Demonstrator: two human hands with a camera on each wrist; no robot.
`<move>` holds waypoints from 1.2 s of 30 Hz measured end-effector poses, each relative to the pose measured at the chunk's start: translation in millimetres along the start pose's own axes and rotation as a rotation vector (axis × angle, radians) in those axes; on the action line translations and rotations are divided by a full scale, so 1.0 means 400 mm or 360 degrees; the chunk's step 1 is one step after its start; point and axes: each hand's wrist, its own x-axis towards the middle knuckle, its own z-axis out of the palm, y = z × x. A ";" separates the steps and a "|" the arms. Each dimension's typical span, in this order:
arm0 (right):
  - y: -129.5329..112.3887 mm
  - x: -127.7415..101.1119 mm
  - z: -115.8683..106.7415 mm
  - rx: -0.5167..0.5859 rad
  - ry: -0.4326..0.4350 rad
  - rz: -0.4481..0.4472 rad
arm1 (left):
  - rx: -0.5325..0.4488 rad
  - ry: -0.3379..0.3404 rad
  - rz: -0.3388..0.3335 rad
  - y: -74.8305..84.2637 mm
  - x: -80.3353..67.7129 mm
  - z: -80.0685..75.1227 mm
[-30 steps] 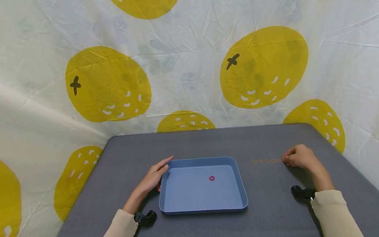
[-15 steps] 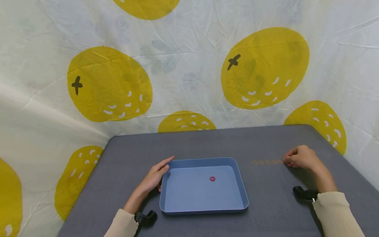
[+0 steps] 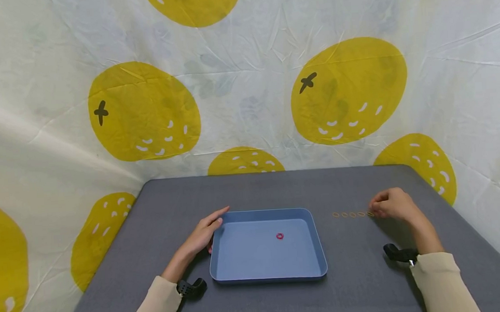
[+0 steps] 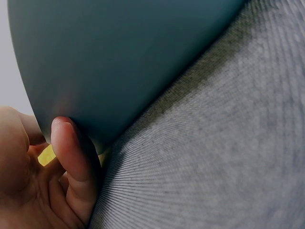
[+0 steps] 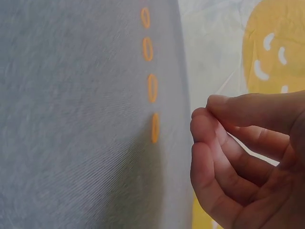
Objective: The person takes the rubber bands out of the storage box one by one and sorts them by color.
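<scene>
Left hand (image 3: 201, 234): at the rear left corner of a blue rectangular tray (image 3: 262, 264). Upper finger straight, reaching past the corner; thumb at the rim. Left wrist view: one bent finger with its tip on the outer wall. Grip in contact with the tray; whether it is clamped there, cannot tell.

Right hand (image 3: 394, 205): above the bench (image 3: 286, 301), to the right of the tray. Grip together, thumb tip meeting the index finger, remaining fingers curled. Nearest item is the end piece of a row of orange rings (image 5: 155, 128). Right wrist view shows a gap between fingertips and that piece.

Positions: five orange rings counted in the head view, spaced in a line on the bench between tray and right hand. Small red ring (image 3: 277, 237) lies inside the tray, right of centre toward the back; single or several overlapped, too small to tell.

Markings: backdrop cloth (image 3: 244, 79) carries a pictorial print, yellow fruit shapes with white dashes, two with dark cross-shaped stems. Black wrist device (image 3: 192, 289) on the left arm, a similar one on the right; any lettering too small to read. Sleeves (image 3: 443, 278) plain beige. Bench surface grey, finely ribbed.
</scene>
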 end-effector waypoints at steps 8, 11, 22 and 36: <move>-0.044 -0.003 -0.008 0.0002 -0.0011 -0.0026 | -0.0019 0.0004 -0.0011 0.004 -0.003 -0.001; -0.061 -0.010 -0.011 0.0009 -0.0005 -0.0037 | -0.0029 0.0000 -0.0019 0.007 -0.004 0.001; -0.138 -0.022 0.000 -0.0034 0.0040 -0.0165 | -0.0044 -0.0031 -0.0016 0.008 -0.001 0.002; -0.246 0.015 0.052 -0.0011 -0.0025 -0.0349 | -0.0020 -0.0009 -0.0024 0.008 -0.004 0.005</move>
